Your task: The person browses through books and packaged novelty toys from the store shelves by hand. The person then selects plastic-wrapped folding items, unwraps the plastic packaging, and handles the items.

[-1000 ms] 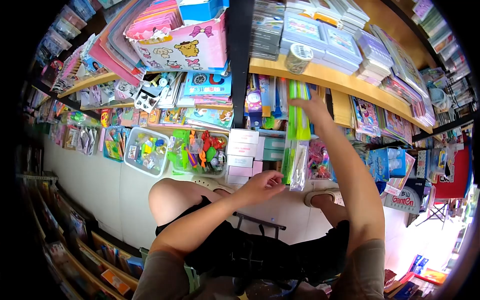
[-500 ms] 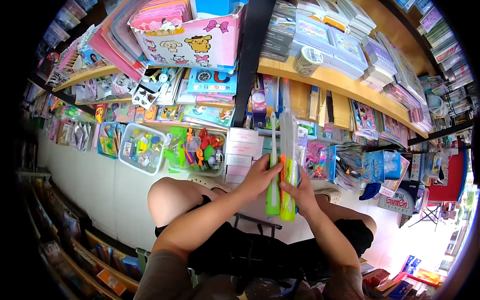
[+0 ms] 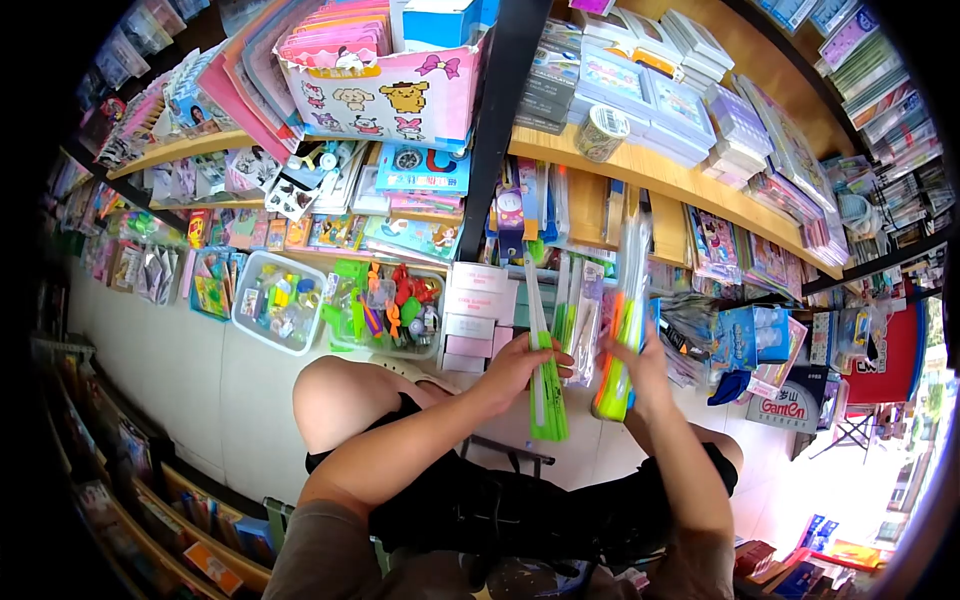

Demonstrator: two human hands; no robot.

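Wooden shelves (image 3: pixel 650 178) packed with books and boxes fill the far side, and pale floor (image 3: pixel 180 370) shows on the left. On the far left side stands a big pink box (image 3: pixel 375 100) with cute animals on it. To the right, a small round roll (image 3: pixel 602 133) sits close to a shelf's edge. Nearer, a clear bin (image 3: pixel 270 338) of little things is just beside a bin of bright toys, with a stack of small boxes (image 3: pixel 475 305) to the right.

Close to the middle, the left hand (image 3: pixel 522 366) has its grip closed around a long green pack (image 3: pixel 548 405). Just to the right, the right hand (image 3: pixel 645 365) has its grip closed on a green and orange bundle (image 3: pixel 620 385). Both packs are up over the floor, tilted and apart.
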